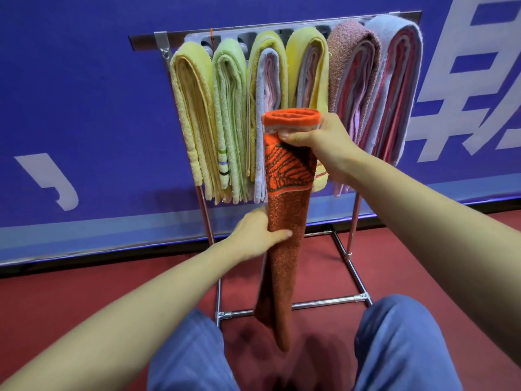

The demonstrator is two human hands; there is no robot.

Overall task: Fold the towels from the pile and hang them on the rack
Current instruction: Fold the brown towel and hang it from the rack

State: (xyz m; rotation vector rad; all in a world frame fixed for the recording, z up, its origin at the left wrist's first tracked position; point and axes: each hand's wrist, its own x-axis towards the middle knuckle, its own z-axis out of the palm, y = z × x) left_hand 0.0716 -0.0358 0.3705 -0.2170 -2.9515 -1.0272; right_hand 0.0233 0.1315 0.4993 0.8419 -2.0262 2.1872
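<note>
A folded orange towel (pixel 284 230) with a dark pattern hangs lengthwise in front of the metal rack (pixel 352 215). My right hand (pixel 318 136) grips its folded top end at rack height. My left hand (pixel 253 232) holds the towel's middle from the left, thumb across its front. Several folded towels hang over the rack's arms: yellow (pixel 191 108), green (pixel 229 108), yellow with lilac (pixel 267 80), yellow (pixel 310 74), pink (pixel 352 80) and grey with red (pixel 394 80).
A blue banner wall (pixel 84 108) with white lettering stands right behind the rack. The rack's chrome base frame (pixel 324 303) lies on a red floor. My knees in blue trousers (pixel 400 340) are at the bottom of the view.
</note>
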